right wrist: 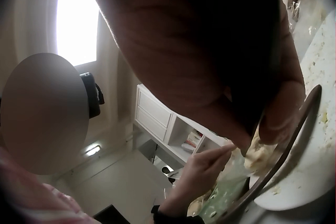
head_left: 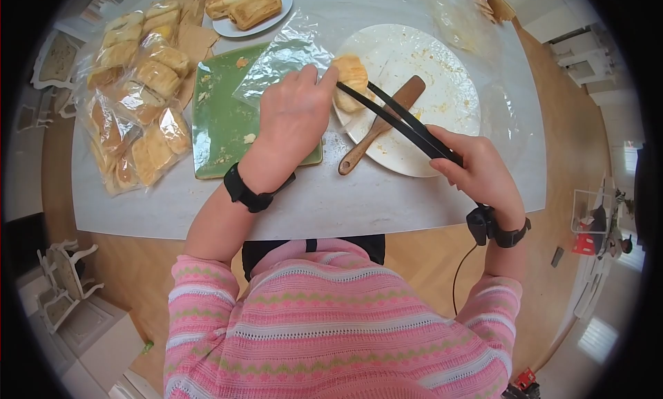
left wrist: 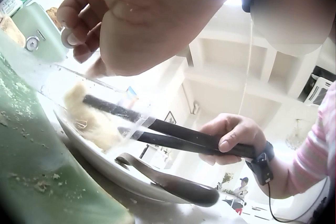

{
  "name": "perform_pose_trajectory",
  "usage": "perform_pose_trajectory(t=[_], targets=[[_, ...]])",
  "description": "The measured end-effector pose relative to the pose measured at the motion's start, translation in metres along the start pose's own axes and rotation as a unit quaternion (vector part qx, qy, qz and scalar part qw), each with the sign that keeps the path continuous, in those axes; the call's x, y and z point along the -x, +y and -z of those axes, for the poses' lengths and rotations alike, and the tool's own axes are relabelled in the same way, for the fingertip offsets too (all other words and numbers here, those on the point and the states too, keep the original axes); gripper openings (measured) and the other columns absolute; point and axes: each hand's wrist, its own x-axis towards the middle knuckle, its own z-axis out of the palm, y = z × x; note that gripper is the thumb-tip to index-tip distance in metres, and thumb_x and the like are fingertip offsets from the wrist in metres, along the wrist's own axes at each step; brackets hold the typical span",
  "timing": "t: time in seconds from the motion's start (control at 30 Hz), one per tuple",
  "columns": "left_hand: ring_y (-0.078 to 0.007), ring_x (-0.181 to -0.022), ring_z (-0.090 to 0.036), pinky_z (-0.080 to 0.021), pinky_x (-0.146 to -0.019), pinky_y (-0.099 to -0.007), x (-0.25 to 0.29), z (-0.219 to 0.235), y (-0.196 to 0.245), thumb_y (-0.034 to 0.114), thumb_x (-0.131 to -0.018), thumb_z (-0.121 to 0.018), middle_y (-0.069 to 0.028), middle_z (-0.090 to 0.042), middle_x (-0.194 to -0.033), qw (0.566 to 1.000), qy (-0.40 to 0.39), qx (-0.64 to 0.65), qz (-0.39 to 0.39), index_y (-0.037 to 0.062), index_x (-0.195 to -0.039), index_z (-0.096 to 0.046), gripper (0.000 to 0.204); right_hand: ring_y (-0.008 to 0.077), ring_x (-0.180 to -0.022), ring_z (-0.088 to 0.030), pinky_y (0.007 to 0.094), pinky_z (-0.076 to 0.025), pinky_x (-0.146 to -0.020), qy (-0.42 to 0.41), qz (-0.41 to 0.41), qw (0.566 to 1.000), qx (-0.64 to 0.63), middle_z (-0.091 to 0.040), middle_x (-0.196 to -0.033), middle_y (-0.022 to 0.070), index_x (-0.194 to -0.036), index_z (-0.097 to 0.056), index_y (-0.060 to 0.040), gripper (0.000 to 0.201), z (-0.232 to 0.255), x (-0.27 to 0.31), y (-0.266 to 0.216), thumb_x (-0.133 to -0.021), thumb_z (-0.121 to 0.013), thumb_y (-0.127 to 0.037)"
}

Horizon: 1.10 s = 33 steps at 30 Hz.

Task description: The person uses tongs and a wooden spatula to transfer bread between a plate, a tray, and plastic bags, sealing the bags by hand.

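My right hand (head_left: 476, 160) grips black tongs (head_left: 407, 126), their tips around a golden flaky pastry (head_left: 351, 74) at the white plate's left edge. The fingers of my left hand (head_left: 297, 112) pinch the edge of a clear plastic bag (head_left: 286, 50), which spreads over the back of the green tray (head_left: 228, 136). In the left wrist view the bag's film passes in front of the pastry (left wrist: 89, 121) and the tong tips. A wooden spatula (head_left: 383, 122) lies across the large white plate (head_left: 442, 67), its handle past the near rim.
Bagged pastries (head_left: 138, 88) cover the table's left side. A smaller plate (head_left: 280, 15) with browned pastries (head_left: 252, 8) stands at the back. Crumbs dot the tray and large plate. More crumpled plastic (head_left: 463, 22) lies at the back right.
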Motion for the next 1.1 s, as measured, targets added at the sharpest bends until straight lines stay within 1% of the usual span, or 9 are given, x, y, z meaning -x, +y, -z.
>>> perform_pose_trajectory(t=[0.03,0.07,0.13,0.23,0.37,0.57,0.63,0.93,1.1], targets=[[-0.0228,-0.065,-0.063,-0.050,-0.052,-0.0360,0.003,0.004,-0.001,0.008,-0.084,-0.066,-0.0049,-0.055,-0.074,1.000,0.001,-0.007,-0.008,0.0175,-0.108,-0.072,0.027,0.0371,-0.076,-0.064,0.0406,-0.050,-0.071,0.007,0.034,0.999,0.031,-0.065,-0.086,0.0245,-0.128,-0.063,0.0002,0.046,0.000,-0.002,-0.004,-0.083,-0.071,-0.008],[-0.0228,-0.065,-0.063,-0.050,-0.052,-0.0360,0.006,0.006,-0.004,0.008,-0.084,-0.066,-0.0049,-0.055,-0.074,1.000,0.001,-0.010,-0.005,0.0175,-0.108,-0.072,0.027,0.0371,-0.076,-0.064,0.0406,-0.050,-0.071,0.005,0.037,0.999,0.031,-0.065,-0.086,0.0245,-0.128,-0.063,0.0002,0.046,0.001,-0.004,-0.008,-0.083,-0.071,-0.008],[-0.0208,-0.065,-0.062,-0.050,-0.053,-0.0343,0.011,0.012,-0.009,0.005,-0.081,-0.068,-0.0039,-0.053,-0.072,0.998,0.016,0.033,-0.055,0.0179,-0.110,-0.073,0.031,0.0418,-0.084,-0.064,0.0439,-0.050,-0.073,0.014,0.056,0.995,0.078,-0.066,-0.092,0.0252,-0.127,-0.062,0.0000,0.046,0.002,-0.008,-0.018,-0.083,-0.071,-0.006],[-0.0212,-0.066,-0.061,-0.049,-0.054,-0.0344,0.016,0.026,-0.010,0.005,-0.082,-0.068,-0.0037,-0.054,-0.073,0.996,0.002,0.069,-0.054,0.0170,-0.110,-0.073,0.031,0.0407,-0.083,-0.065,0.0453,-0.050,-0.073,0.024,0.097,0.988,0.115,-0.067,-0.093,0.0236,-0.129,-0.061,-0.0006,0.047,0.002,-0.017,-0.026,-0.083,-0.070,-0.005],[-0.0227,-0.066,-0.061,-0.049,-0.055,-0.0355,0.023,0.034,-0.014,0.008,-0.082,-0.070,-0.0044,-0.055,-0.074,0.995,-0.019,0.089,-0.036,0.0163,-0.109,-0.074,0.028,0.0405,-0.084,-0.065,0.0456,-0.052,-0.074,0.037,0.121,0.980,0.155,-0.068,-0.094,0.0219,-0.129,-0.060,-0.0010,0.047,-0.003,-0.031,-0.035,-0.084,-0.070,-0.005],[-0.0248,-0.067,-0.062,-0.050,-0.056,-0.0374,0.029,0.037,-0.019,0.011,-0.085,-0.070,-0.0061,-0.056,-0.075,0.995,-0.027,0.095,-0.007,0.0146,-0.107,-0.074,0.023,0.0397,-0.085,-0.066,0.0461,-0.052,-0.075,0.048,0.104,0.977,0.181,-0.068,-0.094,0.0209,-0.129,-0.058,-0.0012,0.046,-0.013,-0.042,-0.038,-0.084,-0.070,-0.006],[-0.0232,-0.065,-0.064,-0.050,-0.051,-0.0358,0.030,0.035,-0.020,0.003,-0.076,-0.066,-0.0064,-0.056,-0.072,0.996,0.008,0.091,-0.019,0.0087,-0.103,-0.073,0.029,0.0395,-0.085,-0.066,0.0458,-0.052,-0.074,0.052,0.091,0.979,0.173,-0.067,-0.093,0.0205,-0.129,-0.059,-0.0011,0.047,-0.015,-0.041,-0.038,-0.084,-0.070,-0.006],[-0.0229,-0.065,-0.065,-0.051,-0.051,-0.0354,0.031,0.033,-0.018,0.005,-0.077,-0.066,-0.0072,-0.058,-0.072,0.996,0.026,0.080,0.010,0.0073,-0.103,-0.073,0.027,0.0382,-0.080,-0.064,0.0443,-0.050,-0.072,0.044,0.082,0.988,0.124,-0.066,-0.090,0.0199,-0.130,-0.058,-0.0010,0.048,-0.012,-0.031,-0.036,-0.084,-0.069,-0.006],[-0.0225,-0.064,-0.065,-0.051,-0.050,-0.0350,0.031,0.036,-0.020,0.005,-0.077,-0.066,-0.0064,-0.058,-0.070,0.996,0.043,0.071,0.014,0.0072,-0.101,-0.071,0.025,0.0372,-0.079,-0.064,0.0436,-0.050,-0.072,0.037,0.076,0.988,0.126,-0.065,-0.089,0.0194,-0.130,-0.058,-0.0011,0.048,-0.009,-0.032,-0.038,-0.084,-0.069,-0.006]])
